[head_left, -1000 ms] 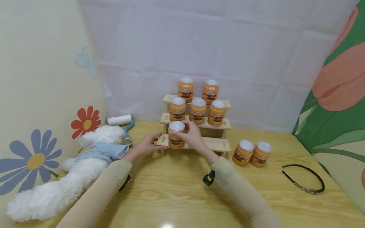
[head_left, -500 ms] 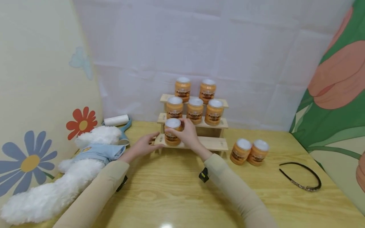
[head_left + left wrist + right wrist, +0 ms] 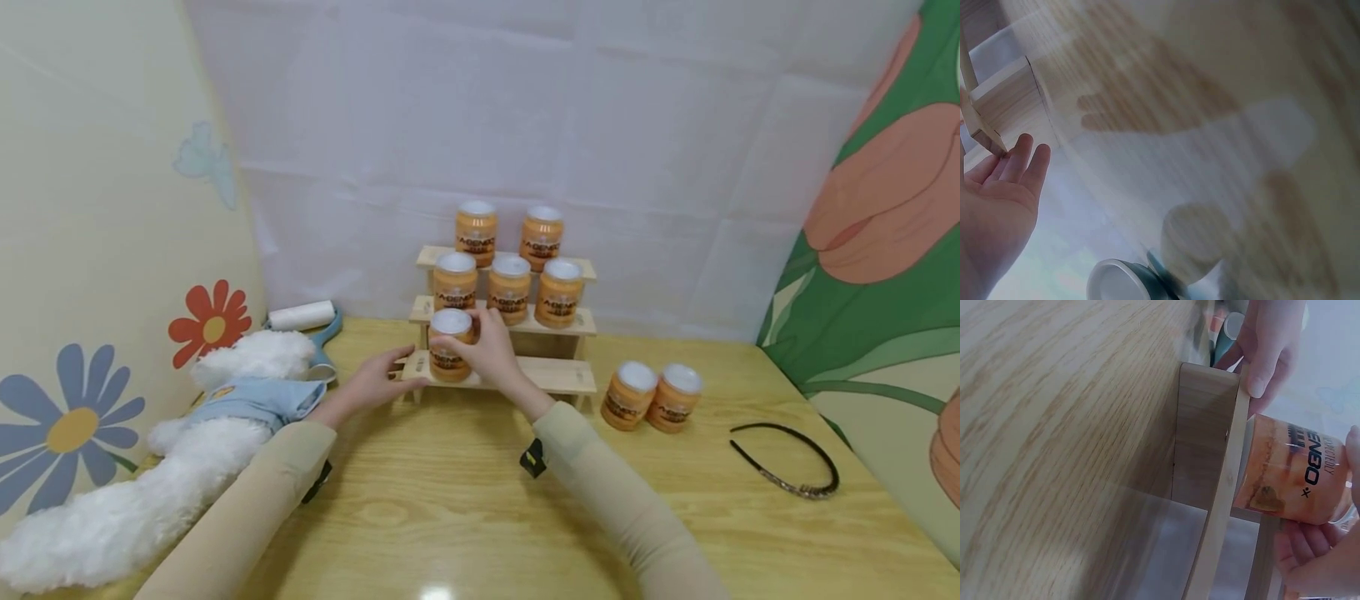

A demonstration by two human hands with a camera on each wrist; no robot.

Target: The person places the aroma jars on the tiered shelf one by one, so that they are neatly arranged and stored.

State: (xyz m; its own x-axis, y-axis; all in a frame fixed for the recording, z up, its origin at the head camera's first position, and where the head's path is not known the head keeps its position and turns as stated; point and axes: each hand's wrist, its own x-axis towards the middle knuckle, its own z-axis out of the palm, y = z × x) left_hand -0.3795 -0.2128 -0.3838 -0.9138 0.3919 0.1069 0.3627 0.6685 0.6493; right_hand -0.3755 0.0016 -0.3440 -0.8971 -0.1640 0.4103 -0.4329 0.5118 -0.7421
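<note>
My right hand [image 3: 495, 354] grips an orange jar [image 3: 442, 328] with a white lid, thumb in front and fingers behind. The jar stands upright toward the left end of the lowest board of a three-tier wooden display rack [image 3: 551, 375]. In the right wrist view, the jar [image 3: 1300, 469] has its base right at the board, its dark lettering facing out. My left hand [image 3: 372, 382] holds the left end of that board. Its thumb [image 3: 1257, 384] lies on the board in the right wrist view, with the other fingers [image 3: 1019, 159] under the edge in the left wrist view.
Matching jars fill the middle tier [image 3: 510, 292], and two stand on the top tier [image 3: 476, 233]. Two more jars [image 3: 628, 398] stand on the table right of the rack, near a black headband [image 3: 821, 467]. A white plush toy [image 3: 210, 450] and a lint roller [image 3: 302, 317] lie left.
The jar in my right hand has shifted slightly back on the lowest board. My left hand keeps its hold on the board's end. The head view has drifted a little.
</note>
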